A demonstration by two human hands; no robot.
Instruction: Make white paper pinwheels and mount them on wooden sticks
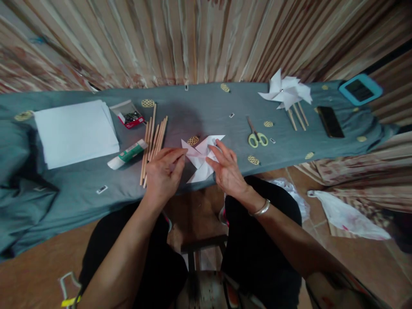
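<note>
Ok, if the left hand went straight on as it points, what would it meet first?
The left hand would likely meet the white folded paper first; the fingertips appear right at its edge, though depth is unclear.

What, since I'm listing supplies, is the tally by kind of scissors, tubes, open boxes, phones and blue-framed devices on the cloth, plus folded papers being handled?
Scissors: 1 pair
Green-and-white tube: 1
Open red box: 1
Dark phone: 1
Blue-framed device: 1
Folded paper being handled: 1
Total: 6
</note>
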